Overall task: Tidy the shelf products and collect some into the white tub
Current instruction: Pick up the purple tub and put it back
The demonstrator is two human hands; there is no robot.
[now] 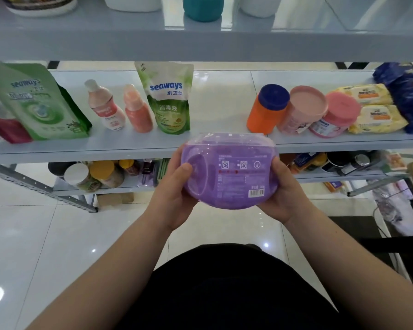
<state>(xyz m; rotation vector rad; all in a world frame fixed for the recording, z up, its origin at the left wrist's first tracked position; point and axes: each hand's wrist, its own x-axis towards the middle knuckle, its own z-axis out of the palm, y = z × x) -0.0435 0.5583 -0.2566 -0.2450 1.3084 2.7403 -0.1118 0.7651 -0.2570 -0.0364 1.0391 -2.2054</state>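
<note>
Both hands, left hand (177,194) and right hand (284,194), have their fingers curled round the rounded purple shrink-wrapped plastic box (227,172) held in front of the grey metal shelf (129,148), where slick film could let it slip.

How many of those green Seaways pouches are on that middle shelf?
2. A large green pouch stands at the far left of the shelf; a smaller green pouch stands near the middle, just right of a salmon-pink bottle. More could be hidden past the left edge.
</note>
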